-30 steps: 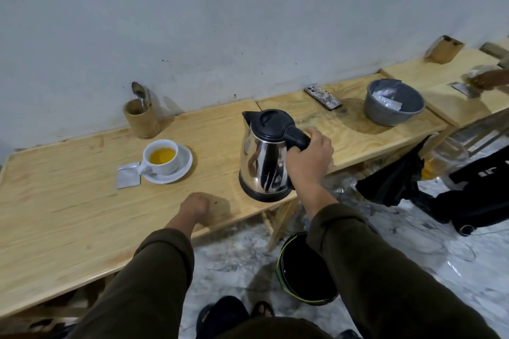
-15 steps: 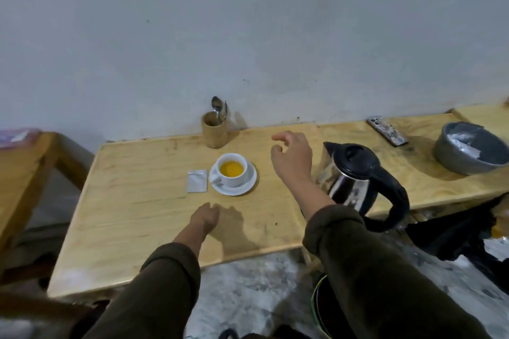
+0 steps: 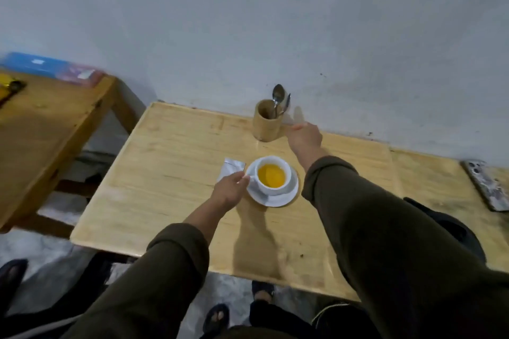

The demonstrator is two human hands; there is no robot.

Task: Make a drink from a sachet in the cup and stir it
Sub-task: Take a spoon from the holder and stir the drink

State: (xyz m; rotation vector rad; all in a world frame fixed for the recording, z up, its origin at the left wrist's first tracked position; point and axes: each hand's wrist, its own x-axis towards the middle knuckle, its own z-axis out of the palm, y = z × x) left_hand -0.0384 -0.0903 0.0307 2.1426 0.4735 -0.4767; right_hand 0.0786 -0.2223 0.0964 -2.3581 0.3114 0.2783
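A white cup (image 3: 278,189) holding orange-yellow liquid stands on a white saucer (image 3: 286,201) in the middle of the wooden table (image 3: 170,162). My left hand (image 3: 229,188) pinches the cup's handle on its left side. A torn silver sachet (image 3: 232,168) lies flat just left of the cup, partly hidden by that hand. My right hand (image 3: 304,137) hovers beyond the cup, fingers apart and holding nothing, its fingertips right beside a wooden holder (image 3: 265,125). Two metal spoons (image 3: 278,94) stand in the holder by the wall.
A phone (image 3: 489,186) lies at the table's right end. A dark rounded object (image 3: 454,230) shows behind my right sleeve. Another wooden table (image 3: 46,118) with a blue box (image 3: 35,64) stands to the left. The wall runs right behind the holder.
My right hand has let go of the kettle and travelled left and forward to the spoon holder. My left hand went from resting on the table to the cup's handle. My view swung left.
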